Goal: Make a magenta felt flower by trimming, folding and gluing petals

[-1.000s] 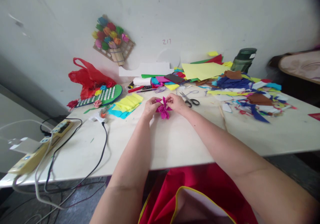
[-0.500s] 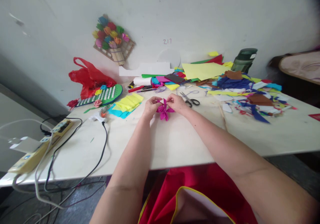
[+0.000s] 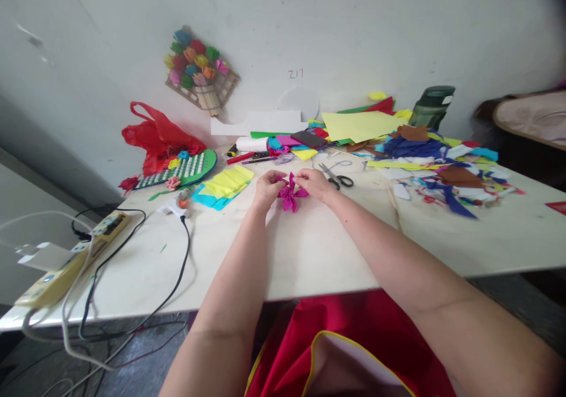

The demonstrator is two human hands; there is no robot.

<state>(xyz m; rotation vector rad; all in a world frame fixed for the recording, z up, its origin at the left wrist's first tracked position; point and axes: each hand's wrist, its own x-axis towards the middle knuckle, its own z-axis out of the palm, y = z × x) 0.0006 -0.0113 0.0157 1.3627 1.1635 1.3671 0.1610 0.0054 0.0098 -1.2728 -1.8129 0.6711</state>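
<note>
Head view, hands (image 3: 267, 188) pinched, holding magenta flower (image 3: 290, 200)

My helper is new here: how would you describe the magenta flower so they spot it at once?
Find the white table, then the left hand and right hand. Between them is the magenta flower; unlike the flat yellow sheets to its left, its petals splay out.

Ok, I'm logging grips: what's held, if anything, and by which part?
A pink flower, by its petals: left hand at its left side, right hand at its upper right.
</note>
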